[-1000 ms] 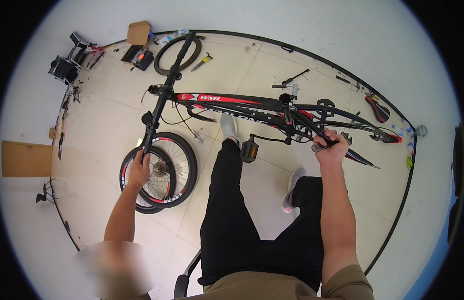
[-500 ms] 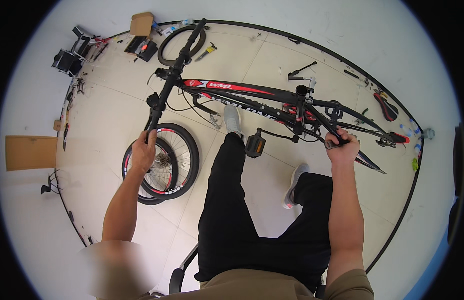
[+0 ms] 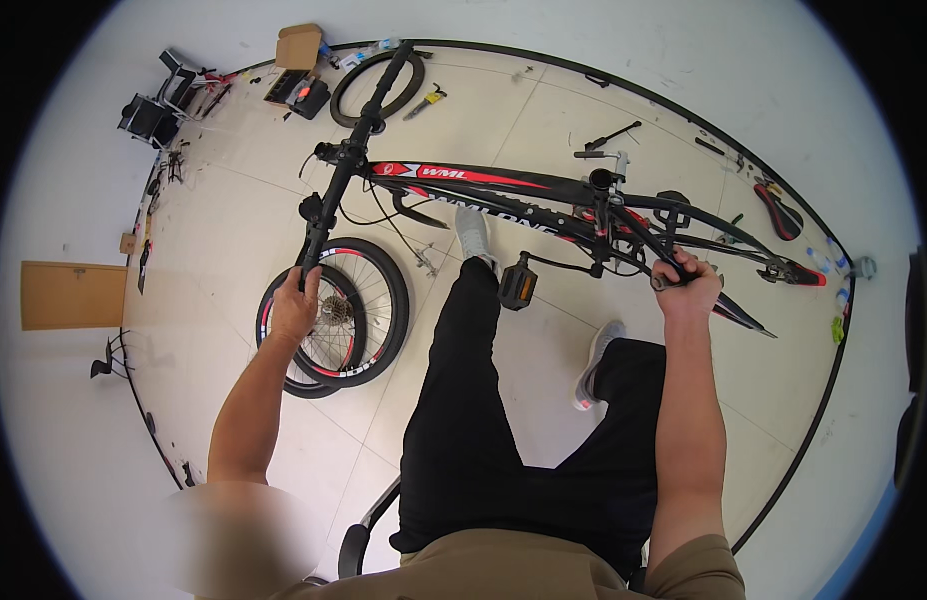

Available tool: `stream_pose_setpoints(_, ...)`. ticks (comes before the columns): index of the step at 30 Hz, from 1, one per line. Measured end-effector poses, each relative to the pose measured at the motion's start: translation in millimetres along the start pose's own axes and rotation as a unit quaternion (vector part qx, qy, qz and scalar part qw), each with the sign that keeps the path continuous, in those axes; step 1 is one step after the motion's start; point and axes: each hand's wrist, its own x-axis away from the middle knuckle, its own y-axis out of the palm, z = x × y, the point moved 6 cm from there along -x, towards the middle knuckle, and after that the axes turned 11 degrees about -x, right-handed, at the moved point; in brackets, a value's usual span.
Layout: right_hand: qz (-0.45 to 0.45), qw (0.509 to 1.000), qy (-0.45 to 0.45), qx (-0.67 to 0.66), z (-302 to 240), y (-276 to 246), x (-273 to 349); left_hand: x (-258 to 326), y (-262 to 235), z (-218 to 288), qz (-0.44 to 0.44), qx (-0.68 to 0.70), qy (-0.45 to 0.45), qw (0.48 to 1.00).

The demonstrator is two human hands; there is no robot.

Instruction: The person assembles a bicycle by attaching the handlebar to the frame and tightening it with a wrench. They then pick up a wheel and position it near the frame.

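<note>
A black and red bicycle frame [image 3: 498,180] without wheels lies across my view, its handlebar [image 3: 335,190] at the left. My left hand [image 3: 295,303] is closed round the near end of that handlebar. At the rear of the frame, my right hand [image 3: 689,288] grips a black frame tube, its fingers curled over it. A pedal [image 3: 517,286] on its crank arm points toward me between my hands. My palms hide the exact parts they cover.
Two overlapping wheels [image 3: 393,325] lie on the floor by my left hand. A loose tyre [image 3: 415,88], an open cardboard box [image 3: 298,46] and folding chairs [image 3: 148,120] are farther left. A saddle [image 3: 778,212] and bottles stand along the right wall. My shoes [image 3: 473,235] are beneath the frame.
My view has turned slightly left, so the floor things appear a little farther right. Both hands keep their hold on the bicycle.
</note>
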Motion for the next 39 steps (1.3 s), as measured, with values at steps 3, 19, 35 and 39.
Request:
stream_pose_setpoints(3, 0.002, 1.0, -0.001, -0.004, -5.7, -1.7, -3.0, -1.0, -0.5, 0.1, -0.001, -0.012, 0.013, 1.0)
stream_pose_setpoints(19, 0.009, 1.0, 0.005, 0.01, -11.5, 7.0, -23.9, 23.7, -13.2, 11.5, -0.013, -0.042, -0.022, 0.999)
stream_pose_setpoints(35, 0.182, 0.983, -0.032, -0.022, -42.0, -44.9, -80.8, 8.5, -42.9, 42.9, -0.042, -0.113, 0.024, 0.992)
stream_pose_setpoints(39, 0.237, 0.971, -0.028, -0.028, -56.4, -60.6, -85.8, 20.8, -32.8, 50.4, -0.032, -0.129, 0.058, 0.989)
